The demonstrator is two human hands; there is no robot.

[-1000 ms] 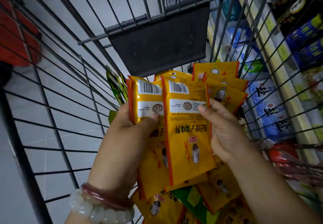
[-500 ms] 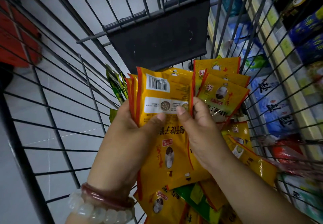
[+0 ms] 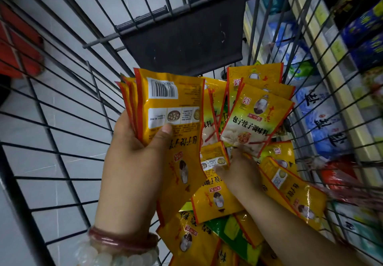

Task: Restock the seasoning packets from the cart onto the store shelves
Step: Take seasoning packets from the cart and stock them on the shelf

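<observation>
Left hand (image 3: 132,162) grips a fanned stack of yellow packets (image 3: 172,108), thumb clamped on front. Right hand (image 3: 238,174), at 3 o'clock, fingers curled, pinches a loose packet (image 3: 213,160) in the cart (image 3: 62,104).

Upright yellow seasoning packet (image 3: 256,118), centre right of frame: black print 包子饺子调味料 across its front; small red label above it too small to read. Front packet of fanned stack (image 3: 172,108), centre: white barcode label at top, digits unreadable, fine print blurred. Blue-and-white bags (image 3: 320,120) behind cart wire, right: large black character 盐, repeated down the bags.
</observation>
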